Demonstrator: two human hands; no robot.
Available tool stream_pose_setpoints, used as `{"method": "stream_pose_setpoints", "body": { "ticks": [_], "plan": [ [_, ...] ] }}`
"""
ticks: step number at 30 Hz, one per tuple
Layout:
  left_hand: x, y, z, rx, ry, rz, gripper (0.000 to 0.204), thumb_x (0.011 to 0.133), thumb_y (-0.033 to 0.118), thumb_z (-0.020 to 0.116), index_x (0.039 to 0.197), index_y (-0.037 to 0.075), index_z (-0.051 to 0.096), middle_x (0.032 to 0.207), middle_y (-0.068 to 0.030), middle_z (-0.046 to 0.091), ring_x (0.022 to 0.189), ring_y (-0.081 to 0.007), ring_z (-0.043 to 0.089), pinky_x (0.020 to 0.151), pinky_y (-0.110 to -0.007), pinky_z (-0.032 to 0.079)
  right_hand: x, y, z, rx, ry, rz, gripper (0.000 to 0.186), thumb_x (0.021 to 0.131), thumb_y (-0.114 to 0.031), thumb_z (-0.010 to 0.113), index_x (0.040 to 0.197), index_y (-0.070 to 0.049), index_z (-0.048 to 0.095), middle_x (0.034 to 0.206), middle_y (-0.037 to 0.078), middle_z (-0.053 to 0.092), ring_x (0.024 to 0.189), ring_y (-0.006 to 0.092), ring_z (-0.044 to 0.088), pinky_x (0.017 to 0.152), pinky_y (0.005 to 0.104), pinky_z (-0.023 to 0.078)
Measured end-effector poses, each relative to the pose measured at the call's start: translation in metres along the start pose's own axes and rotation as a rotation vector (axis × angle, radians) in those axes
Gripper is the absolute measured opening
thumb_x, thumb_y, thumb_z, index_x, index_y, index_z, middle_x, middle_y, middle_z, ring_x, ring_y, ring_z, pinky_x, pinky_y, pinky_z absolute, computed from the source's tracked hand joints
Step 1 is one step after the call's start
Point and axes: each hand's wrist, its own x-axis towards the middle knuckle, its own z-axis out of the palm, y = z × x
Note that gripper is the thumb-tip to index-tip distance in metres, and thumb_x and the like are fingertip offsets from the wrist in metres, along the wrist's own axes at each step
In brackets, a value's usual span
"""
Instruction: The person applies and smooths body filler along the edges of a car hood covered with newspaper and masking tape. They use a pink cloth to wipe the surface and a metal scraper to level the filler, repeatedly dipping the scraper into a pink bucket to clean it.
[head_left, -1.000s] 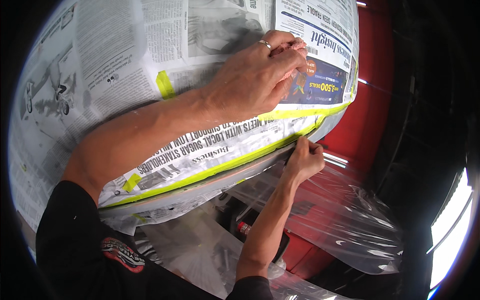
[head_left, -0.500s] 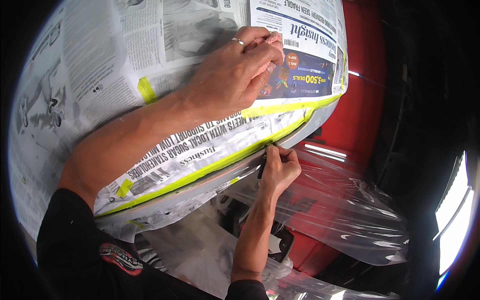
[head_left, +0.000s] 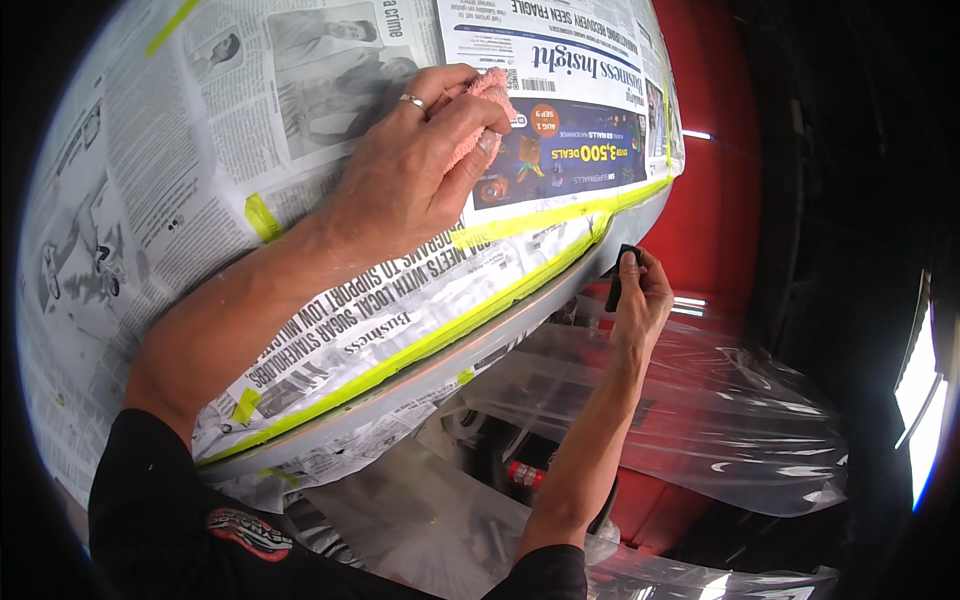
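1. Black pad, at three o'clock from the centre of the view, lying along the grey panel edge; touching or only just beside, cannot tell.
2. Gripped in the right hand, thumb on the near face, fingers curled behind; probably a fingertip pinch for fine control along so narrow and curved an edge.
3. Left hand, towards eleven o'clock, closed around a bunched pink cloth, over the newspaper sheets; perhaps placed there for bracing against the rounded surface.
4. Newspaper spread from nine to one o'clock, fastened with yellow tape; presumably for shielding the surface beneath while leaving the grey edge bare.
5. Clear plastic sheeting, wrinkled and loose, at four o'clock; red panel beyond, at two o'clock.
6. In the way: left forearm across the newspaper at nine to ten o'clock; right-hand fingers over part of the pad, hiding its full shape; right forearm in front of the sheeting at five o'clock.
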Motion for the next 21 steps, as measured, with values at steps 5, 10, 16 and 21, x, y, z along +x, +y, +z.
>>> {"method": "stream_pose_setpoints", "body": {
  "ticks": [5, 10, 16, 21],
  "plan": [
    [0.0, -0.002, -0.002, 0.03, 0.005, 0.024, 0.012, 0.093, 0.011, 0.057, 0.104, 0.007, 0.061, 0.12, -0.0204, 0.053, 0.113, -0.037, 0.054, 0.093, -0.043, 0.046, 0.029, -0.004, 0.014, -0.15, -0.045, 0.018, 0.028, 0.088, -0.016, 0.072, 0.104, 0.006, 0.068, 0.078, 0.002, 0.065, 0.068, 0.0061, 0.052, 0.062, 0.0209, 0.042],
    [0.0, -0.002, -0.002, 0.048, 0.012, 0.035, 0.013, 0.093, 0.01, 0.058, 0.105, 0.007, 0.061, 0.119, -0.0195, 0.054, 0.113, -0.0367, 0.054, 0.093, -0.043, 0.046, 0.033, 0.001, 0.02, 0.012, -0.012, 0.104, 0.023, 0.084, -0.013, 0.074, 0.095, 0.007, 0.068, 0.077, 0.004, 0.066, 0.067, 0.0071, 0.052, 0.062, 0.0213, 0.041],
    [0.0, -0.004, -0.001, 0.038, 0.008, 0.055, 0.013, 0.093, 0.008, 0.058, 0.105, 0.006, 0.061, 0.118, -0.0181, 0.055, 0.116, -0.0367, 0.054, 0.093, -0.043, 0.046, -0.005, 0.0, 0.029, 0.116, 0.014, 0.105, 0.019, 0.084, -0.01, 0.074, 0.075, 0.001, 0.061, 0.069, -0.002, 0.058, 0.062, 0.0039, 0.045, 0.058, 0.0208, 0.037],
    [-0.001, -0.004, -0.001, 0.025, 0.012, 0.035, 0.013, 0.093, 0.01, 0.058, 0.105, 0.006, 0.061, 0.118, -0.0177, 0.055, 0.116, -0.0359, 0.054, 0.094, -0.043, 0.046, -0.051, -0.002, 0.037, 0.058, -0.023, 0.04, 0.021, 0.086, -0.011, 0.073, 0.072, -0.001, 0.06, 0.064, -0.004, 0.055, 0.06, 0.0023, 0.042, 0.054, 0.0208, 0.033]
  ]
}}
